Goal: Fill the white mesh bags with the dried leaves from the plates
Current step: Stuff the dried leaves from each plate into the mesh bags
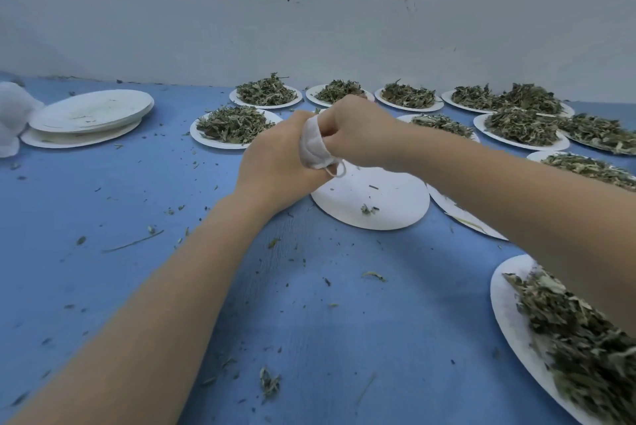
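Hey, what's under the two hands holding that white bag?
Below the left hand and right hand, which grip the white mesh bag, lies a nearly empty plate with a few leaf scraps. The hands cover its far edge, and the bag's contents are hidden.

Crumpled white mesh bag (315, 144) above a nearly bare plate (371, 201); leaf-heaped plates (237, 125) behind.

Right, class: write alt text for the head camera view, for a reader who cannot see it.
Two bare hands, left hand and right hand, grip a small white mesh bag above a nearly empty paper plate. Plates of dried leaves and a stack of empty plates sit on a blue table.
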The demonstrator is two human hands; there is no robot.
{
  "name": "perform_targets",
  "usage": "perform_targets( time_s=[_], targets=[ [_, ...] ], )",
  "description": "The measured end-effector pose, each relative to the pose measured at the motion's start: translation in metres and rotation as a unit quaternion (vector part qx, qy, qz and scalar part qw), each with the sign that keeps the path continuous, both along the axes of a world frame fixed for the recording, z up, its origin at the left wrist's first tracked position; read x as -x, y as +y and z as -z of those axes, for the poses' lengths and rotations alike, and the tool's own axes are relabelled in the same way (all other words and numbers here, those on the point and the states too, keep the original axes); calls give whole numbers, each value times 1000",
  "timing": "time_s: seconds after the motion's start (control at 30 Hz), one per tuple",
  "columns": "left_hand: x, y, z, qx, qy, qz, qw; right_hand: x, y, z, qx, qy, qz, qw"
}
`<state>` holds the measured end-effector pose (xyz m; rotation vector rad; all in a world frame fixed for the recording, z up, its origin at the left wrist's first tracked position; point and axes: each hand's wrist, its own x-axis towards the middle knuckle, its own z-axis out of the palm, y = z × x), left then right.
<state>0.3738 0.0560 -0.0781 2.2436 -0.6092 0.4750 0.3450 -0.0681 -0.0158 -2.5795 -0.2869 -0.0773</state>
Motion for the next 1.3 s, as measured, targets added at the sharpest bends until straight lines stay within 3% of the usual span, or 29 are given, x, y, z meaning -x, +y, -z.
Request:
perform_targets(
  time_s=[0.1, 0.2, 0.23, 0.27, 0.33, 0.4, 0.47, 0.57, 0.67, 0.83, 1.1, 1.3],
  targets=[
    [0, 4, -1, 30, -3, 26, 999, 1, -11, -4, -46, 30, -7, 998],
    [-4, 9, 3, 15, 11, 12, 1000, 9, -25, -3, -171, 19, 18, 985],
    [-6, 11, 6, 12, 22, 4, 1000, 11, -32, -1, -162, 6, 41, 986],
    [-8, 12, 9, 14, 35, -2, 999, 14, -39, 2, -107, -8, 61, 992],
    [-11, 15, 13, 26, 59, -6, 998, 17, -51, 11, 93, -12, 71, 993],
    [-14, 18, 14, 36, 78, -9, 996, 21, -58, 21, 284, 35, 73, 955],
    [-15, 19, 14, 39, 91, -15, 995, 21, -58, 31, 356, 119, 93, 922],
    [-13, 17, 13, 30, 97, -11, 995, 20, -61, 38, 300, 219, 112, 922],
    [-9, 15, 8, 28, 95, -20, 995, 19, -66, 37, 252, 244, 114, 930],
    [2, 30, -2, 63, 105, -75, 990, 22, -51, 32, 269, 168, 117, 941],
    [28, 96, -32, 43, 92, -165, 981, 36, 16, 10, 189, 45, 91, 977],
    [33, 180, -59, 87, 108, -241, 961, 11, 97, -4, 135, -12, 32, 990]
  ],
)
